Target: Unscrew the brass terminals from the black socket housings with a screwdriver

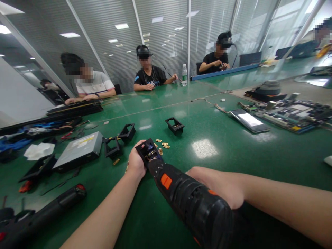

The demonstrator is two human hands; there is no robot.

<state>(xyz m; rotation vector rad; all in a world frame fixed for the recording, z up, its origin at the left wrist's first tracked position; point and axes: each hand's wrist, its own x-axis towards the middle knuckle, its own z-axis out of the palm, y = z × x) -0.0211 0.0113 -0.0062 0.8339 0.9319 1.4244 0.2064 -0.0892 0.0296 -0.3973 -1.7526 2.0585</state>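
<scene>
My left hand (136, 162) is closed around a small black plastic bracket (148, 150) with brass parts inside, holding it on the green table (207, 180). My right hand (220, 186) grips a black electric screwdriver (186, 200) with an orange switch; its nose points into the bracket. Several small brass plates (163, 144) lie just beyond the bracket. Three more black brackets (175, 125) (127, 132) (112, 148) sit farther out.
A grey optical drive (79, 151) lies at left near white tissue (38, 151) and tools. A second black driver (41, 212) lies at lower left. A phone (249, 120) and circuit board (293, 116) are at right. Three people sit across the table, with a water bottle (184, 74).
</scene>
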